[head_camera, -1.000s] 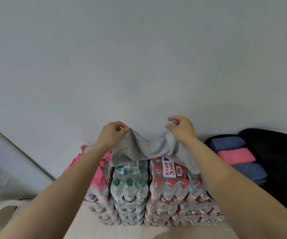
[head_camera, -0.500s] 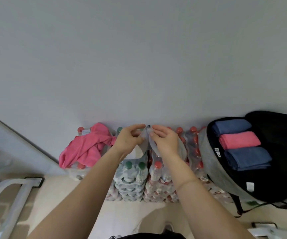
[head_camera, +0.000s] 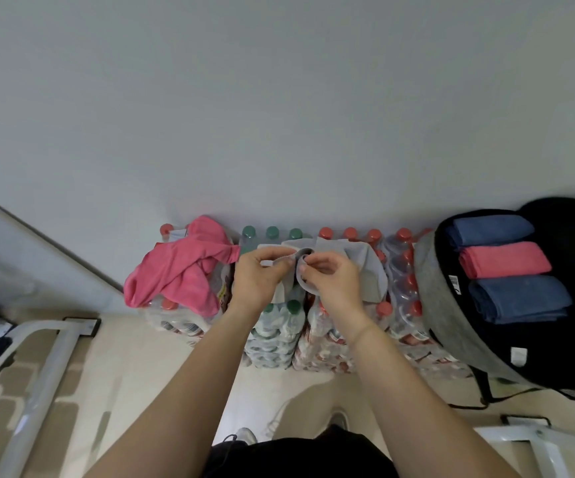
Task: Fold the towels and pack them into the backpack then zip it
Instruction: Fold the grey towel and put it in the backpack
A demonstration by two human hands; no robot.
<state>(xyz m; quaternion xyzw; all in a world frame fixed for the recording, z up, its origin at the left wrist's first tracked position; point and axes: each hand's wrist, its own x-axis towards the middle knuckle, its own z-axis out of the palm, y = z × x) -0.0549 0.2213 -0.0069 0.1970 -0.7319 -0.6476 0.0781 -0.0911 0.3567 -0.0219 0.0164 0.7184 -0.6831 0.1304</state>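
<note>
Left hand [head_camera: 256, 281] and right hand [head_camera: 331, 281] pinch a grey towel [head_camera: 365, 267] over bottled-water packs [head_camera: 279, 332].

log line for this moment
step: fold grey towel | left hand: pinches it | right hand: pinches it | backpack: open, three towels inside | pink towel: unfolded

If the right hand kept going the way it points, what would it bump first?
Probably the left hand, just ahead of the right hand; both pinch the grey towel. Depth is unclear.
</note>
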